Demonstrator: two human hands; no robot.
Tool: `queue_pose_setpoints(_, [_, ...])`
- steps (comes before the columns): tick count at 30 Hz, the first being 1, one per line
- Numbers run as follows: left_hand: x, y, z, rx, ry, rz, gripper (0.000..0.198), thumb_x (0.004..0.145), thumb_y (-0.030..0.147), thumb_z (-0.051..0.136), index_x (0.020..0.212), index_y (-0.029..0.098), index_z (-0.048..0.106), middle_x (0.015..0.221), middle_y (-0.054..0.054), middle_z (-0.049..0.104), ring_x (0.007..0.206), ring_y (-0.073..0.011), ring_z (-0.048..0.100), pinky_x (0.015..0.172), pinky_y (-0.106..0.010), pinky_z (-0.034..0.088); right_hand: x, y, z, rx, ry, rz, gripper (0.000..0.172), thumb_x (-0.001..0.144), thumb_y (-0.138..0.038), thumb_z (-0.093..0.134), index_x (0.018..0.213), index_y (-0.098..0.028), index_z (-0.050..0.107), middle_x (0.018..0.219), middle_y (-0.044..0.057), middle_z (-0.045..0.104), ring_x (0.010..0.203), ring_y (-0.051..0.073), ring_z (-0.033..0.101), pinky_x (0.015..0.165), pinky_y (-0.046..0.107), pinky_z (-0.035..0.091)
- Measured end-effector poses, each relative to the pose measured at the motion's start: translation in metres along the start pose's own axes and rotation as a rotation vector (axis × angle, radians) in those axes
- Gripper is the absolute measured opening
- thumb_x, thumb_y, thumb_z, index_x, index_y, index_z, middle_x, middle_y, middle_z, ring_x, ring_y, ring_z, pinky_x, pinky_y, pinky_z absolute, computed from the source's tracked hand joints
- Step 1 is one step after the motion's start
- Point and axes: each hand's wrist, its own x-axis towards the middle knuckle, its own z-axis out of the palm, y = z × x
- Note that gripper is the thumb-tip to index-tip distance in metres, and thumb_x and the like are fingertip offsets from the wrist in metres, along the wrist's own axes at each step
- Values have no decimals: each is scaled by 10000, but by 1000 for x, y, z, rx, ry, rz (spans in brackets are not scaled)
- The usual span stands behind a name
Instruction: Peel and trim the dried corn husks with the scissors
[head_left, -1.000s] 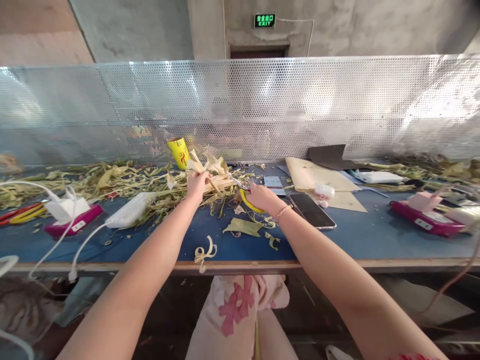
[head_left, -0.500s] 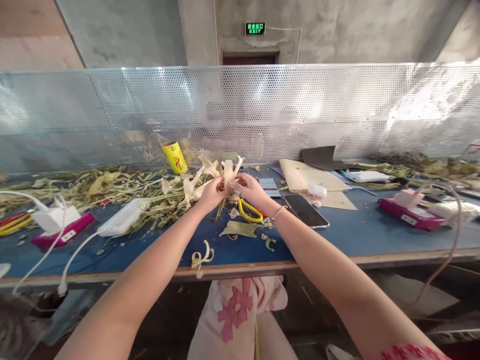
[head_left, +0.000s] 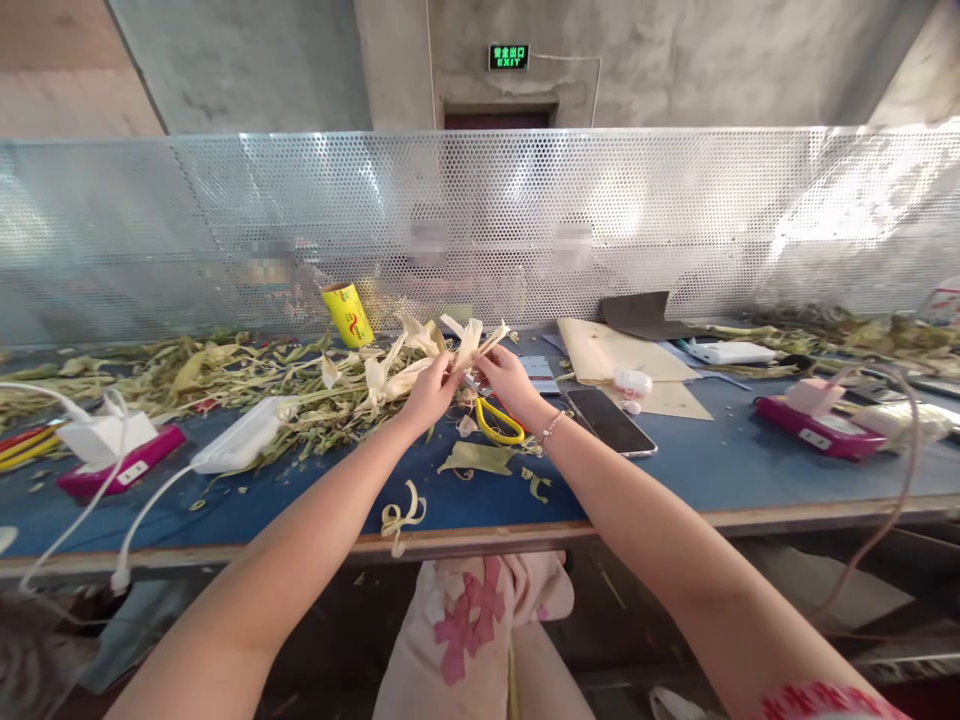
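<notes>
Over the blue table, my left hand (head_left: 433, 392) pinches a dried plant piece (head_left: 468, 342) with pale, petal-like strips that spread upward. My right hand (head_left: 511, 384) closes on the right side of the same piece, its fingertips close to those of the left. The fingers hide its lower part. Just below the hands lie scissors (head_left: 501, 422) with yellow handles. Beside my left hand, a heap of dried stems and leaves (head_left: 322, 385) carries more pale blooms. A flat green leaf strip (head_left: 477, 458) and curled pale peelings (head_left: 403, 512) lie nearer the table's front edge.
Right of my hands lie a dark phone (head_left: 611, 422), an earbud case (head_left: 634, 382) and tan card sheets (head_left: 619, 352). A yellow tube (head_left: 348, 315) leans behind. Power strips (head_left: 821, 428) and white cables flank both sides. A perforated metal screen (head_left: 525, 220) rises at the back.
The pale plant piece has tilted to the right, its strips spreading more sideways. My right hand has shifted slightly right, and the fingertips have moved a little apart.
</notes>
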Motion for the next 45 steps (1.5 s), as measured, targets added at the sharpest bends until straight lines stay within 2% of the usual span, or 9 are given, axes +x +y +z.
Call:
queue_pose_setpoints(4, [1,1,-1,-44,39,-18,117,824,285,471,878,192,515,700,-8,590,649,-157,537,662,-262,383,-3,-8,-4,2,24,-11,345,753,-450,510,543,-190,424,437,-53,414,382,59,389,414,215,336])
queue_pose_setpoints(8, [1,2,-1,-114,35,-22,105,790,277,528,860,200,541,671,-2,576,655,-161,526,677,-255,367,-5,-17,-6,168,93,-30,267,713,-437,574,774,-181,525,489,-64,477,391,56,398,414,214,335])
queue_pose_setpoints(11, [1,1,0,-125,21,9,139,769,283,554,884,205,550,680,-3,577,689,-173,536,693,-257,364,-5,-17,-6,227,34,39,350,666,-422,631,894,-181,518,481,-80,482,387,61,401,410,213,326])
queue_pose_setpoints(16, [2,-1,1,-142,5,1,151,799,327,506,880,201,526,675,5,564,656,-148,506,662,-253,362,-6,-14,-4,282,-29,2,266,654,-398,641,674,-186,482,471,-80,430,396,46,365,417,209,291])
queue_pose_setpoints(22, [3,-4,5,-480,-45,-172,269,796,452,489,902,206,478,661,24,506,486,-76,354,469,-205,266,-8,-16,-5,317,-63,-49,235,629,-367,653,680,-181,517,563,-65,466,474,46,394,485,208,333])
queue_pose_setpoints(26, [1,-2,5,-596,-43,-210,313,731,485,565,835,207,465,628,40,436,489,-63,350,440,-183,212,-10,-17,-5,329,-150,-65,255,615,-361,668,769,-190,559,677,-35,561,567,66,475,536,209,383])
queue_pose_setpoints(31, [0,5,2,-721,-27,-224,284,677,375,607,786,209,404,593,61,371,478,-57,358,424,-177,200,-12,-17,-2,255,-242,-98,289,587,-344,697,797,-188,574,729,-7,624,622,94,537,562,224,427])
queue_pose_setpoints(37, [0,4,3,-785,3,-261,263,615,250,567,777,212,362,581,75,386,445,-50,348,414,-187,208,-12,-14,2,105,-301,-136,202,653,-299,641,810,-174,616,777,20,662,763,139,618,762,295,482])
queue_pose_setpoints(45, [1,3,6,-755,22,-270,167,652,220,528,792,194,441,543,64,393,442,-55,341,411,-185,180,-10,-9,1,-141,-213,-200,157,715,-234,596,836,-161,663,828,51,690,806,175,640,775,327,497])
